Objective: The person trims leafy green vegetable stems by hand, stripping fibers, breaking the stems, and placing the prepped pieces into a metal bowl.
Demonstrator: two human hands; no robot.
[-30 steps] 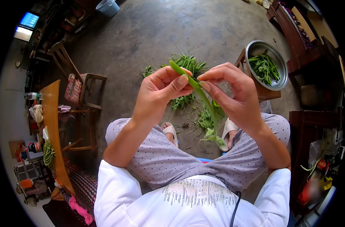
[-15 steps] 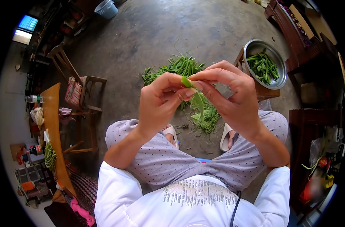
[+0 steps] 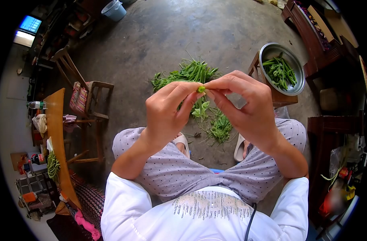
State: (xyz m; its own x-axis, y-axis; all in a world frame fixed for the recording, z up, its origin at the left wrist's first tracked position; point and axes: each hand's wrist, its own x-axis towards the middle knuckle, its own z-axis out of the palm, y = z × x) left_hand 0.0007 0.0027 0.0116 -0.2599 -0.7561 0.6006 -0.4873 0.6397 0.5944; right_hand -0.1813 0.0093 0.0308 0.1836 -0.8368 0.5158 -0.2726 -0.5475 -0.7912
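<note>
My left hand (image 3: 167, 110) and my right hand (image 3: 248, 106) meet in front of me, thumbs and forefingers pinching a short green vegetable stem (image 3: 201, 89). The stem points nearly end-on, so most of it is hidden. Just below the fingertips shows a pale green leaf (image 3: 200, 110); whether it hangs from the stem or lies on the floor I cannot tell. Beyond my hands lies a heap of leafy green stems (image 3: 193, 71) on the floor. Nearer my feet is a smaller pile of leafy scraps (image 3: 220, 127).
A metal basin (image 3: 301, 80) with green stems sits on a wooden stool (image 3: 284, 99) at the right. To the left stand a wooden chair (image 3: 91, 86) and a wooden table (image 3: 57, 132) bearing a bottle (image 3: 36, 105). A blue bucket (image 3: 114, 11) is farther back.
Both hands have turned slightly, and the stem between them now points more end-on. The light green strip that hung below my fingertips no longer hangs there in the same way.
</note>
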